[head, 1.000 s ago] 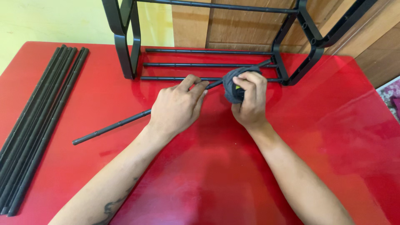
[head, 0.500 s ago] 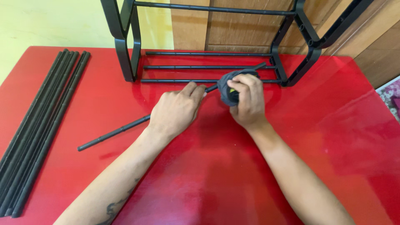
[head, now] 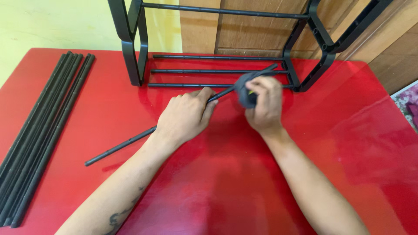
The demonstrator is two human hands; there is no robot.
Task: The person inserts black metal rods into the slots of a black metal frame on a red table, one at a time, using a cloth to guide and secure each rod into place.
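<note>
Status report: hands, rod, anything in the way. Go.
Left hand gripping black rod mid-length. Right hand closed on dark roll against the rod. Rack frame stands just behind; spare rods lie far left, apart.

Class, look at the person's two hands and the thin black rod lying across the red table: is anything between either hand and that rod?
Nothing visible. The left hand already grips the black rod near its middle. The right hand presses a dark cloth around the rod's upper part, so only that cloth lies between this hand and the rod.
</note>
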